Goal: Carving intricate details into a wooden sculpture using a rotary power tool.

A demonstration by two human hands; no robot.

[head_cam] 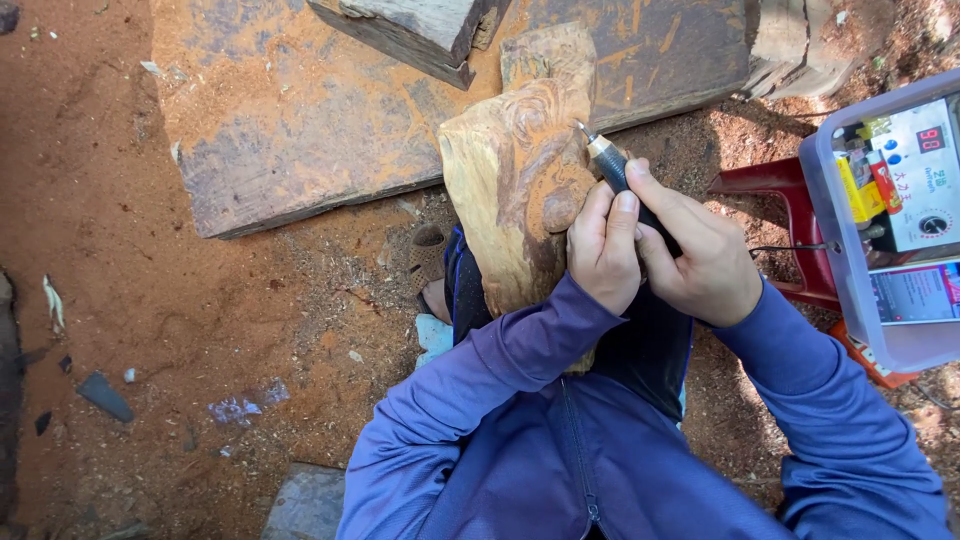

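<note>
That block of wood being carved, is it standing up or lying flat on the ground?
Standing, tilted. The wood block rises from the person's lap, its top leaning on the plank. Both hands hold the carving tool against it.

Carving: raw wood, matt, rough, dusty. Tool: metal tip, black matt grip. Plank at 11 o'clock: weathered wood, sawdust-coated. Box at 3 o'clock: translucent plastic, smooth. Sleeves: blue cloth.

The carved wood block's lower end was hidden behind the left hand and sleeve. The plastic box and the timber beam were cut off by the frame's edges.
</note>
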